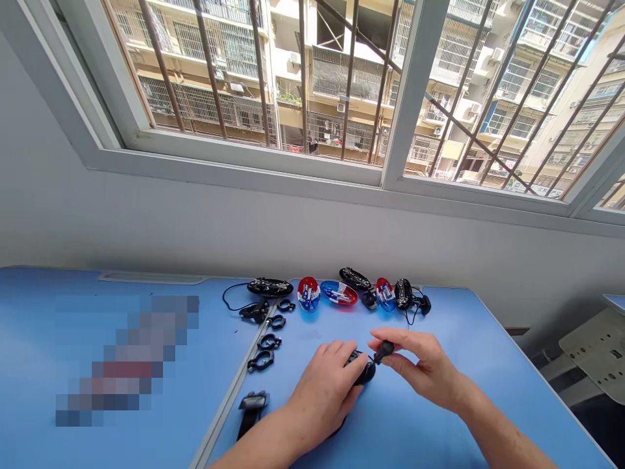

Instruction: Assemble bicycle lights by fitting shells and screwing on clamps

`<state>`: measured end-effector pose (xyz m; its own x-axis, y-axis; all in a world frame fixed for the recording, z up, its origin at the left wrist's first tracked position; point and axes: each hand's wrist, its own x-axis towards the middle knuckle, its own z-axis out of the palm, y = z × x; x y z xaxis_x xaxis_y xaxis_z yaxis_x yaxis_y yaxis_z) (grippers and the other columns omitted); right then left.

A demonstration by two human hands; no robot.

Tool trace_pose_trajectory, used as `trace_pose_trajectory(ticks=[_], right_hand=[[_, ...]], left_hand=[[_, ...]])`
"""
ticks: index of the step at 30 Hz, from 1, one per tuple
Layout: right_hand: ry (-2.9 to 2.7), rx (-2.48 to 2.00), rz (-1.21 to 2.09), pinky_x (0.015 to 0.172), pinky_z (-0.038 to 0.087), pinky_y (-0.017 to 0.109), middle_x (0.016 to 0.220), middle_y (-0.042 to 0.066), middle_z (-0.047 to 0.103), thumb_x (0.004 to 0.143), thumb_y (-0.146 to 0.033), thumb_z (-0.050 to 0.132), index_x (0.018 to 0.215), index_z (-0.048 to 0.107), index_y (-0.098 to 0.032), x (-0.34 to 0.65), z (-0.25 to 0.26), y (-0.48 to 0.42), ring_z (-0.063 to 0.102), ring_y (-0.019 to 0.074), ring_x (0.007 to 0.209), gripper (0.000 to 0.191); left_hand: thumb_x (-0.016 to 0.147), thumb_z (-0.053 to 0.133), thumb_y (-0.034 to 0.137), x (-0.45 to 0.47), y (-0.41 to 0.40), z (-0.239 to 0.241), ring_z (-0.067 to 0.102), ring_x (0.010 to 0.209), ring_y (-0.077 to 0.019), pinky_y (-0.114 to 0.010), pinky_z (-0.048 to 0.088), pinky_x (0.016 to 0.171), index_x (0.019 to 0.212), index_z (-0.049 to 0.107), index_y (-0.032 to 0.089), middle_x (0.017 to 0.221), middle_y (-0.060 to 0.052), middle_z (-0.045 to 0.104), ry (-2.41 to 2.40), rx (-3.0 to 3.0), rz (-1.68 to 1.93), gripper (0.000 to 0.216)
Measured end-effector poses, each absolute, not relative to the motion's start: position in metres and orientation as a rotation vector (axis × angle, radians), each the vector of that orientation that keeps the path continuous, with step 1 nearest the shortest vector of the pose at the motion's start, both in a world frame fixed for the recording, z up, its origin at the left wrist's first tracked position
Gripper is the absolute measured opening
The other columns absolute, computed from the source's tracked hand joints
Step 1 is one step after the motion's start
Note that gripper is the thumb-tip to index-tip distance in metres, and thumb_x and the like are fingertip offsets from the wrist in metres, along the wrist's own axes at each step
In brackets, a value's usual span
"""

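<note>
My left hand (325, 391) is wrapped over a black oval housing (367, 372), resting low over the blue table. Much of the housing is hidden beneath the fingers. Just to the right, my right hand (424, 366) pinches a small black knob-like part (384, 350) between thumb and fingertips. That part sits close beside the housing's right end; a thin link seems to join them, but I cannot tell what it is.
Along the wall side lie black oval housings (270, 287) with cords and red-and-blue oval pieces (308, 294). Several black ring clamps (263, 360) line the table seam. A black strap piece (252, 407) lies left of my left forearm. A blurred patch (127, 361) covers the left table (29, 339).
</note>
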<state>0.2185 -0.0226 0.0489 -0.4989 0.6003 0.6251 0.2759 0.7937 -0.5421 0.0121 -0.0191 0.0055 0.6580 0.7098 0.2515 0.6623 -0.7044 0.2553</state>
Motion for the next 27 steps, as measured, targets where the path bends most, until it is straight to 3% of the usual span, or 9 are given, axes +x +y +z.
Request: trace_pose_trajectory(ticks=[20, 27], right_hand=[[-2.066, -0.704, 0.262, 0.063, 0.056, 0.023, 0.077, 0.002, 0.067, 0.091, -0.022, 0.055, 0.098, 0.058, -0.02, 0.206, 0.05, -0.026, 0.061, 0.0119, 0.066, 0.008], [-1.982, -0.779, 0.257, 0.059, 0.056, 0.026, 0.075, 0.002, 0.063, 0.09, -0.029, 0.058, 0.091, 0.055, -0.021, 0.203, 0.04, -0.025, 0.06, 0.0135, 0.064, 0.008]], left_hand=[[0.075, 0.053, 0.008, 0.013, -0.018, 0.002, 0.053, 0.099, -0.0282, -0.043, 0.045, 0.083, 0.107, 0.052, 0.025, 0.114, -0.008, 0.058, 1.124, 2.764, 0.544, 0.037], [0.074, 0.054, 0.007, 0.013, -0.018, 0.0, 0.054, 0.096, -0.0286, -0.043, 0.046, 0.08, 0.108, 0.054, 0.024, 0.111, -0.008, 0.058, 1.127, 2.786, 0.562, 0.038]])
